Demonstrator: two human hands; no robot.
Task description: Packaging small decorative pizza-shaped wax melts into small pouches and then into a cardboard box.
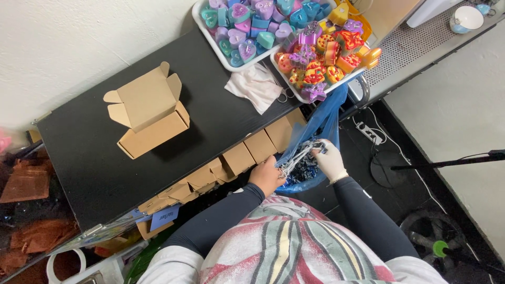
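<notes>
Far left: brownish crinkled stuff [29, 181] off the table edge, too blurred to identify. On the black table [89, 142] an open cardboard box [149, 115] sits with its lid flaps up, nothing visible inside. Along the near table edge a row of closed small cardboard boxes [236, 158] runs toward the bag. Mid-table lies a crumpled white cloth [255, 87]; behind it a white tray [202, 23] of heart-shaped pieces in purple, teal and pink, and just beside that a second tray [286, 73] of red, orange and purple shaped pieces (soaps or candles, can't tell which). Blue plastic bag [323, 123] hangs off the table edge below the second tray, mouth open toward the person. Left hand [267, 176], bare, is curled shut around a bundle of shredded paper filler [297, 158] at the bag mouth. Right hand [330, 160], in a white glove, is inside the bag with its fingers closed on the same strands. Handling judgement: the filler looks very light, soft and springy, with loose strands that tangle and shed, so take a bunched handful from the middle of the clump rather than the tips. The bag is thin, limp and slippery; hold it by the rim so it doesn't collapse. Far right: floor with cables and a power strip [368, 131].
</notes>
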